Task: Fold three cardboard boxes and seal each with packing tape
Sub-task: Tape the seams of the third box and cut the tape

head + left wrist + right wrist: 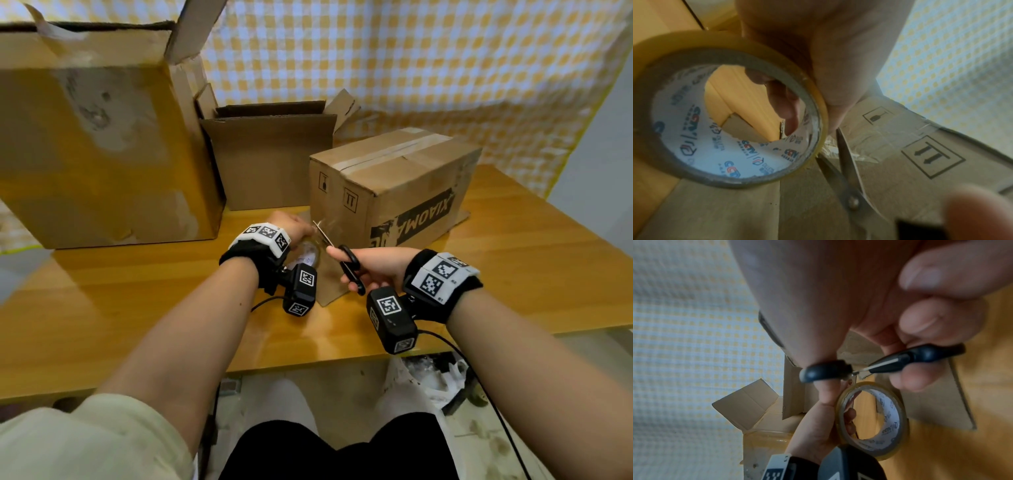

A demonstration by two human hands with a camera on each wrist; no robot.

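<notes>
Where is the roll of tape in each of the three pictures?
Head: the tape roll sits mid-frame, mostly hidden behind the left hand.
Left wrist: it fills the left half, held edge-on.
Right wrist: lower middle, ring facing the camera.
Shared landmark: the scissors, held by the right hand, blades beside the roll.

Three cardboard boxes on the table. Small box (394,185) at right is closed – clear tape along its top seam, black lettering upside down on the front, handling symbols on its end. Middle box (270,161) stands upright w/ top flaps open. Big box (99,144) at left, upright, flaps up, old tape scraps on its face. Tape roll (731,113) – clear tape on a white printed core – held on edge just beside the small box's end; a strip (869,139) runs from roll to that end. Scissors (342,258), black handles, blades open around the strip, close to the roll.
</notes>
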